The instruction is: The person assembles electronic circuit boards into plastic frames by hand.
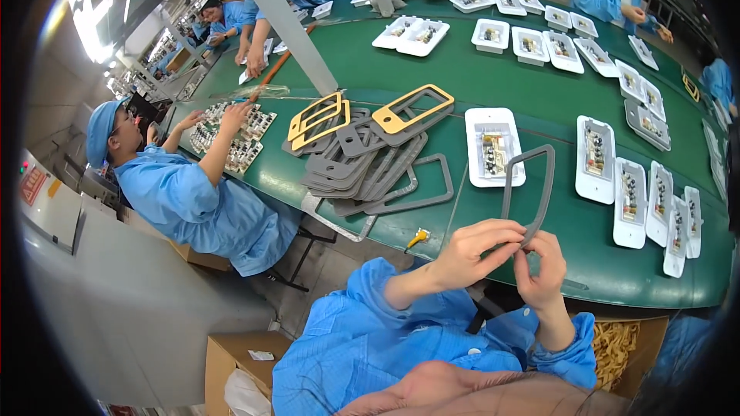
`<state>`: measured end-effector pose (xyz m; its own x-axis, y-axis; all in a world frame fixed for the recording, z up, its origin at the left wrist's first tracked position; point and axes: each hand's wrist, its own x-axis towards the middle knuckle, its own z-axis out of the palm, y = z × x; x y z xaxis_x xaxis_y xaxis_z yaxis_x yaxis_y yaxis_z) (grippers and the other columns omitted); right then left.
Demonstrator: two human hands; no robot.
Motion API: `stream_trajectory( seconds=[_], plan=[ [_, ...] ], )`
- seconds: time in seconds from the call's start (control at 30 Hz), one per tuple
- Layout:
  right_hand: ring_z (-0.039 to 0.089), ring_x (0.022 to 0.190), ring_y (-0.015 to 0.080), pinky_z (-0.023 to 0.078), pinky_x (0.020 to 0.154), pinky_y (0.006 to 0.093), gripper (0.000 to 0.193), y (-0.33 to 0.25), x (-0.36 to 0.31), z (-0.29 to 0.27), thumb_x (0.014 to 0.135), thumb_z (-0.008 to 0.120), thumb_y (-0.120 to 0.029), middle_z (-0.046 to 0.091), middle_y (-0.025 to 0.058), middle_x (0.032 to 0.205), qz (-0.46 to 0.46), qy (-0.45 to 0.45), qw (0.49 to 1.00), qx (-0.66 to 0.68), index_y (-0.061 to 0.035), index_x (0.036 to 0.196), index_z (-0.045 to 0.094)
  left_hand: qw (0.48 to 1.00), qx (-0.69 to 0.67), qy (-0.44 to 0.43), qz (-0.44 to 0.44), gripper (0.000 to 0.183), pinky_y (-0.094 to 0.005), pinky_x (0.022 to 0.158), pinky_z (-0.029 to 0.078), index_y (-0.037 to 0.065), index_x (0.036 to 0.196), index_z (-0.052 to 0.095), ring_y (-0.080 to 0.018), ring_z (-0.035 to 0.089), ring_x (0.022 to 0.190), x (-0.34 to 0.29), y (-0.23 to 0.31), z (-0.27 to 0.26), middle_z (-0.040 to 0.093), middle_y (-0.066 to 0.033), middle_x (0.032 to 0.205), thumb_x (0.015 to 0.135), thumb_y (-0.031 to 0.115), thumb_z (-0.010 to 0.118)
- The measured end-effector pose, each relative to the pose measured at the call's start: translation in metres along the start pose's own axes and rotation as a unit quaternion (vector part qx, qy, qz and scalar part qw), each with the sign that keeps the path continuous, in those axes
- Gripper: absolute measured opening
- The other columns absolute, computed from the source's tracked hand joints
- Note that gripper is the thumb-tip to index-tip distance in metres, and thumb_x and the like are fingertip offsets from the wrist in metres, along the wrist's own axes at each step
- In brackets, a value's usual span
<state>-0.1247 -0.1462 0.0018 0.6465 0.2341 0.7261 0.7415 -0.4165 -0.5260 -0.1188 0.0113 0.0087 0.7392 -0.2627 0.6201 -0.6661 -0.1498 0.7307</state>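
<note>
My left hand [478, 250] and my right hand [542, 268] both pinch the lower end of a grey foam gasket frame [546, 177]. The frame stands up from my fingers above the near edge of the green table [432, 227]. Just behind it lies a white plastic housing [476, 127] with a circuit board [493, 156] inside; the frame's left side overlaps its right edge in view. Left of that, grey foam gaskets [347, 173] are heaped loosely, with yellow-faced gaskets [416, 114] on top.
More white housings [593, 158] with boards stand in rows to the right and far side. A metal post [297, 38] rises beyond the heap. At the left a co-worker [193, 177] handles circuit boards [239, 139]. A carton [647, 339] of yellow strips sits below right.
</note>
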Motion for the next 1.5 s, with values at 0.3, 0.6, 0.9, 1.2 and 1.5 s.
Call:
stream_trajectory(
  seconds=[0.3, 0.6, 0.9, 1.2, 1.5],
  plan=[
    [0.058, 0.074, 0.0277, 0.048, 0.062, 0.0323, 0.025, -0.012, -0.003, -0.003, 0.066, 0.063, 0.004, 0.057, 0.0159, 0.091, -0.016, 0.003, 1.000, -0.004, -0.0001, 0.089, 0.053, 1.000, 0.003, -0.019, -0.013, 0.011, -0.0290, 0.072, 0.049, -0.002, 0.086, 0.059, -0.0252, 0.061, 0.086, -0.005, 0.011, -0.003, 0.060, -0.0158, 0.099, 0.075, -0.001, 0.060],
    [0.057, 0.078, 0.0292, 0.048, 0.065, 0.0345, 0.018, -0.001, -0.027, 0.000, 0.076, 0.059, -0.005, 0.055, 0.0172, 0.094, -0.041, 0.017, 0.999, -0.005, -0.0004, 0.092, 0.052, 0.995, -0.051, -0.079, 0.016, 0.010, -0.0320, 0.076, 0.043, 0.001, 0.085, 0.053, -0.0244, 0.051, 0.085, -0.003, 0.005, 0.006, 0.051, -0.0120, 0.096, 0.076, -0.004, 0.056],
    [0.058, 0.071, 0.0300, 0.048, 0.058, 0.0351, 0.023, -0.006, -0.024, -0.011, 0.069, 0.061, 0.002, 0.056, 0.0154, 0.090, -0.009, 0.022, 0.998, 0.060, 0.0006, 0.090, 0.050, 0.975, -0.209, -0.055, -0.054, 0.044, -0.0387, 0.090, 0.037, 0.000, 0.106, 0.049, -0.0328, 0.049, 0.106, -0.019, -0.019, 0.029, 0.049, -0.0209, 0.115, 0.069, 0.014, 0.068],
    [0.056, 0.069, 0.0294, 0.045, 0.059, 0.0340, 0.015, 0.002, -0.082, -0.061, 0.074, 0.055, 0.002, 0.056, 0.0178, 0.086, 0.113, 0.067, 0.991, -0.016, 0.0005, 0.089, 0.051, 0.752, -0.538, 0.100, -0.367, 0.039, -0.0322, 0.064, 0.049, 0.000, 0.098, 0.048, -0.0218, 0.057, 0.074, -0.016, -0.005, 0.048, 0.056, -0.0153, 0.087, 0.094, 0.033, 0.028],
    [0.054, 0.070, 0.0298, 0.045, 0.063, 0.0349, 0.010, 0.032, -0.258, -0.243, 0.078, 0.057, -0.005, 0.055, 0.0127, 0.084, 0.468, 0.067, 0.750, -0.462, -0.0012, 0.086, 0.052, 0.692, -0.572, 0.083, -0.432, 0.049, -0.0293, 0.053, 0.048, 0.001, 0.100, 0.049, -0.0166, 0.053, 0.069, -0.005, -0.026, 0.038, 0.053, -0.0092, 0.084, 0.093, 0.043, 0.025]
  ],
)
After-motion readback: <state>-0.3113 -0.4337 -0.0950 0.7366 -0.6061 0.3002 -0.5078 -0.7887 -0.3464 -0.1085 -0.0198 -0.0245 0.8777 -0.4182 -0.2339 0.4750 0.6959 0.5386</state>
